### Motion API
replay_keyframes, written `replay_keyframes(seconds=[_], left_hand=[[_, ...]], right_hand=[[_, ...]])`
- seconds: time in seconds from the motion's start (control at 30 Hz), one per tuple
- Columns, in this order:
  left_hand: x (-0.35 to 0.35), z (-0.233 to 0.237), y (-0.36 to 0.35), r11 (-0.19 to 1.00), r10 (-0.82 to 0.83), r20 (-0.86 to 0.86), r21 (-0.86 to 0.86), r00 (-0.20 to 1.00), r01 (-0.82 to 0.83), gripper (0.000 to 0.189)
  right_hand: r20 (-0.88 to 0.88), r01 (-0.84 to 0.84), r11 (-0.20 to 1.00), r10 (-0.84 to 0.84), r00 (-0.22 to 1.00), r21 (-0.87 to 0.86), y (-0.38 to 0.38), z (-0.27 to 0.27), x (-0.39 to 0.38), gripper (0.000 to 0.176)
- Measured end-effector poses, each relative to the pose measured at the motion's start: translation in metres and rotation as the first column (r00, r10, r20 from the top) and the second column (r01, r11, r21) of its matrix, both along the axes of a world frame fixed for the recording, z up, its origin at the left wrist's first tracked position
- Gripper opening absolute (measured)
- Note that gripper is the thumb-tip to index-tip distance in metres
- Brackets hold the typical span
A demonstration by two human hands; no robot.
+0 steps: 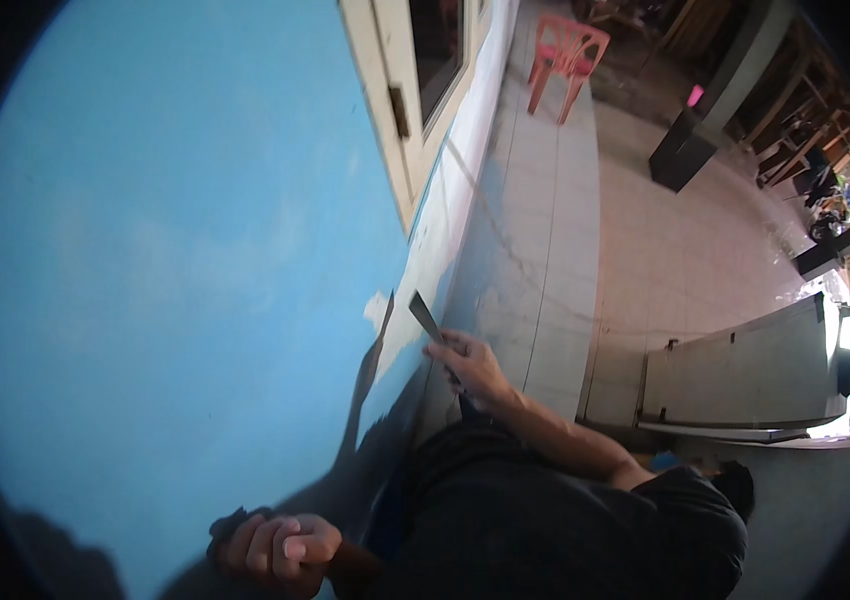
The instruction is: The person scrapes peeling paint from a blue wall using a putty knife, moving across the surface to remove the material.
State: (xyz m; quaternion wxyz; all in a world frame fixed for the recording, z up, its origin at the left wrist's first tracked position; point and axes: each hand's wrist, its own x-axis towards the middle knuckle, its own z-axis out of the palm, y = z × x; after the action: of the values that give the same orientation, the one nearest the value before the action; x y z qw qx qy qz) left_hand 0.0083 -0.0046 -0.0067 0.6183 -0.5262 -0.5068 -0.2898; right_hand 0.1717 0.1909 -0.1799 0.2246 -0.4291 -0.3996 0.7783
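My right hand [473,368] grips a flat-bladed scraper [425,315], its blade pointing up toward the wall. The blade stands close by a whitish patch [400,318] with a ragged edge, where the blue paint is gone. The light blue wall [165,240] fills the left side, and the scraper's long shadow falls across it. Lower down, my left hand [285,548] is closed in a fist near the wall, with a dark shadow beside it. Nothing shows sticking out of its curled fingers.
A cream window frame [400,115] is set in the wall above the patch. Pale floor tiles [535,270] run along the wall's foot. A red plastic chair [570,55] stands far back, near a dark post base [683,150]. A large pale panel [745,370] is at the right.
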Motion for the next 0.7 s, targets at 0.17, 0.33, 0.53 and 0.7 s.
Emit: replay_keyframes(seconds=[0.17,0.33,0.53,0.7], left_hand=[[-0.01,-0.002,-0.01,0.992,-0.114,0.057,-0.053,0.992,0.117,0.026],[0.032,0.046,0.014,0.913,-0.291,0.149,0.337,0.945,0.228,0.03],[0.053,0.063,0.004,0.779,-0.603,0.234,0.377,0.762,0.501,0.027],[0.082,0.091,0.018,0.647,-0.742,0.166,0.431,0.65,0.628,0.027]], right_hand=[[-0.103,0.019,0.999,-0.023,0.994,-0.041,0.018,0.02,0.044,0.043],[-0.275,0.164,0.984,-0.178,0.945,-0.075,0.035,0.066,0.096,0.035],[-0.533,0.533,0.772,-0.306,0.789,0.346,0.039,0.178,0.162,0.019],[-0.715,0.711,0.11,0.208,0.667,0.695,0.022,0.254,0.226,0.016]])
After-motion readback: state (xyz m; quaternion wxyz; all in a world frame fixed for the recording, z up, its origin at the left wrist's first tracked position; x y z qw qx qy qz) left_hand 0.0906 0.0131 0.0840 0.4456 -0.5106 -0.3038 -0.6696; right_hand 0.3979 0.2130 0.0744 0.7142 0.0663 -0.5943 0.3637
